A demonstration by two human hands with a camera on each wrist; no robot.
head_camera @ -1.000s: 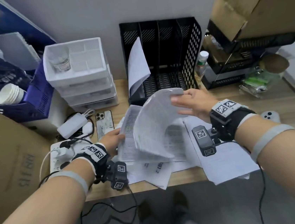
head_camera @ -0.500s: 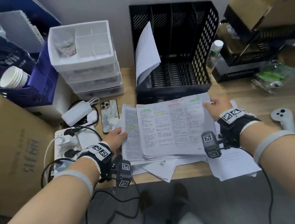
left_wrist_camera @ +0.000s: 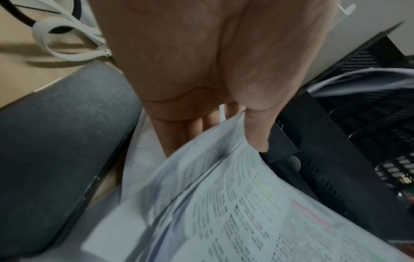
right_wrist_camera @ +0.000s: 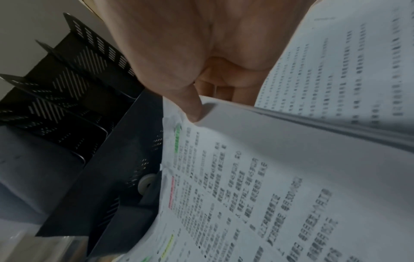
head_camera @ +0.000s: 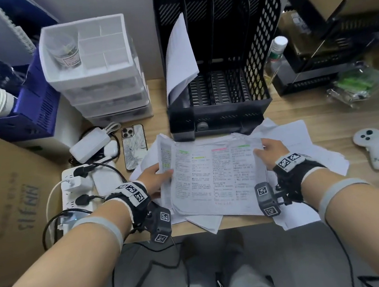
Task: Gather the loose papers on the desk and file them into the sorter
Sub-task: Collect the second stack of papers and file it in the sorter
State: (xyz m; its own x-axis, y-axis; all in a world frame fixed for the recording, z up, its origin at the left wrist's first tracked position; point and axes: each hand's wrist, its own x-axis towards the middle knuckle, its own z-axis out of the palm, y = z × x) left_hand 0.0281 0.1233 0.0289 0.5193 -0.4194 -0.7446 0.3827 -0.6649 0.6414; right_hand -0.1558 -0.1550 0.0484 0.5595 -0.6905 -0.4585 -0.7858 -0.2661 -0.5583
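I hold a stack of printed papers (head_camera: 216, 178) flat over the desk's near edge, just in front of the black mesh sorter (head_camera: 223, 116). My left hand (head_camera: 157, 177) pinches the stack's left edge, thumb on top and fingers beneath (left_wrist_camera: 253, 127). My right hand (head_camera: 269, 152) pinches the right edge the same way (right_wrist_camera: 192, 106). Highlighted text shows on the top sheet (right_wrist_camera: 235, 186). More loose sheets (head_camera: 302, 144) lie underneath and to the right. One white sheet (head_camera: 180, 57) stands curled in the sorter's leftmost slot; the other slots look empty.
A phone (head_camera: 134, 147), charger (head_camera: 89, 144) and power strip (head_camera: 75, 187) with cables lie left of the papers. White drawers (head_camera: 96, 83) stand at the back left, a cardboard box (head_camera: 4, 188) at far left. A white controller (head_camera: 370, 146) and a bottle (head_camera: 276, 55) sit on the right.
The sheet my right hand lifted has been laid on the stack. Both hands now grip the stack's opposite edges, squared up in front of the sorter.
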